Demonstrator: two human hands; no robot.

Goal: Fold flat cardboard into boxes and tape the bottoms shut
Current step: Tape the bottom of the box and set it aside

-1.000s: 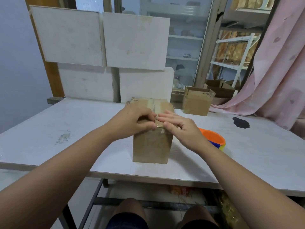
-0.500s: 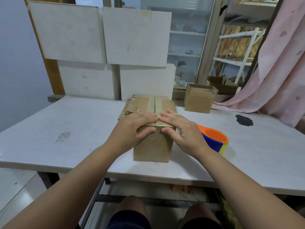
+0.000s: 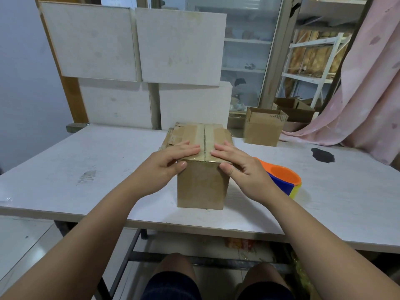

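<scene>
A brown cardboard box (image 3: 202, 185) stands on the white table (image 3: 86, 169), its closed flaps facing up with a strip of clear tape along the centre seam. My left hand (image 3: 171, 162) lies flat on the left flap, fingers straight, thumb against the front face. My right hand (image 3: 237, 162) presses the right flap the same way, thumb on the front top edge. A stack of flat cardboard (image 3: 171, 137) peeks out behind the box on the left. An orange, blue and yellow tape roll (image 3: 283, 180) lies just right of the box, behind my right wrist.
A second box (image 3: 263, 126), open at the top, stands at the table's far edge on the right. A dark stain (image 3: 322, 154) marks the tabletop near a pink curtain (image 3: 368, 83). White boards (image 3: 138, 50) lean behind the table. My knees show below the front edge.
Both hands have slid forward onto the top flaps and flattened, smoothing the tape. The fingers have moved slightly apart from the seam. The box stays in place.
</scene>
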